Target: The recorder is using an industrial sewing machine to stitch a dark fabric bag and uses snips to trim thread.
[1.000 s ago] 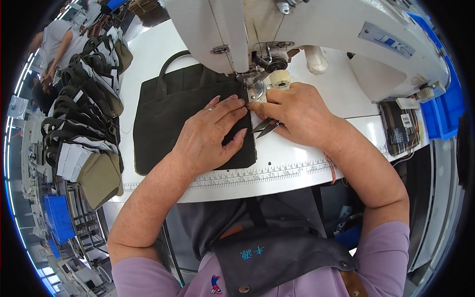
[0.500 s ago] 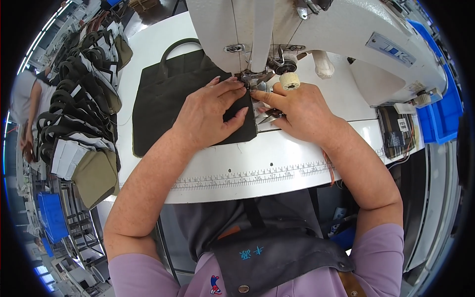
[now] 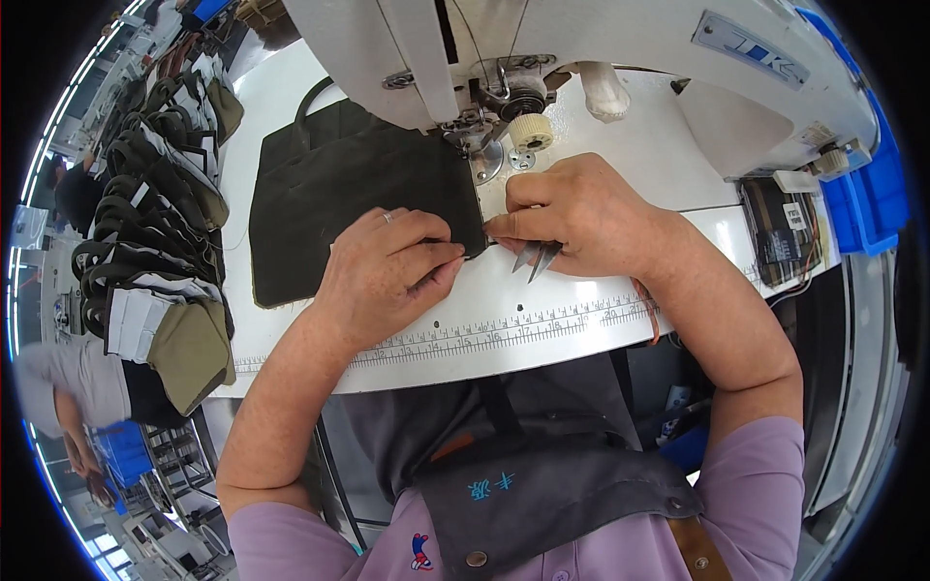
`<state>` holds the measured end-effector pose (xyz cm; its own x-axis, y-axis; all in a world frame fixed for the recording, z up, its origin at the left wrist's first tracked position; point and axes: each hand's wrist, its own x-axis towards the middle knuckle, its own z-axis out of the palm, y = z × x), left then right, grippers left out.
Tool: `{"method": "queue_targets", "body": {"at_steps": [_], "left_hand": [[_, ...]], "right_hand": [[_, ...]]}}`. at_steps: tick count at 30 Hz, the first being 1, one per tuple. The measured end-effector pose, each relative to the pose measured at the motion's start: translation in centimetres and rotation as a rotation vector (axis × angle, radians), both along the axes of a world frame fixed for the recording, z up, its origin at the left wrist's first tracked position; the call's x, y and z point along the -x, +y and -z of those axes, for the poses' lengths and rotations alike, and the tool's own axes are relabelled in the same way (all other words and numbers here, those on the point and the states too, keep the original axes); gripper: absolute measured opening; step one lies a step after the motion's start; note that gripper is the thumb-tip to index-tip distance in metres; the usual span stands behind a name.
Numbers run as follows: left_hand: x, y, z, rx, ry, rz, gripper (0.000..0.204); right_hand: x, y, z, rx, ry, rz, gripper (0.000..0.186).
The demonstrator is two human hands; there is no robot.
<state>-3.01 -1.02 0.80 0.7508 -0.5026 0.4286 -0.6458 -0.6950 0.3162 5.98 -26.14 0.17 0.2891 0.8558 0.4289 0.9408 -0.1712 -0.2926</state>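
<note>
A dark olive fabric bag piece [image 3: 320,203] with a looped handle [image 3: 308,97] lies flat, its right edge beside the presser foot [image 3: 481,155] of a white sewing machine [image 3: 756,87]. My left hand [image 3: 387,276] is closed at the piece's near-right corner, fingertips pinching the edge. My right hand [image 3: 576,218] is closed round metal scissors [image 3: 536,259], their blades pointing toward me, while its thumb and forefinger also touch the fabric's right edge. What lies between the fingertips is too small to make out.
Stacked dark and khaki bag pieces [image 3: 165,213] line the left side of the white table [image 3: 610,324], which has a printed ruler along its front. At right are a blue bin [image 3: 862,208] and dark items [image 3: 775,232]. A co-worker [image 3: 68,387] is beyond the stack.
My left hand has moved down from near the needle to the piece's near corner, and my right hand slightly down with the scissors. The co-worker now appears lower at the left.
</note>
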Motion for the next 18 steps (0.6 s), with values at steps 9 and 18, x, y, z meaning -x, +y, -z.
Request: {"method": "queue_targets", "body": {"at_steps": [9,18], "left_hand": [[-0.3,0.5,0.1,0.382,0.218,-0.119,0.009],[-0.5,-0.4,0.7,-0.007,-0.192,0.112,0.018]], "right_hand": [[0.1,0.5,0.4,-0.141,-0.056,-0.049,0.016],[0.7,1.1,0.3,-0.014,-0.424,-0.088,0.019]]}}
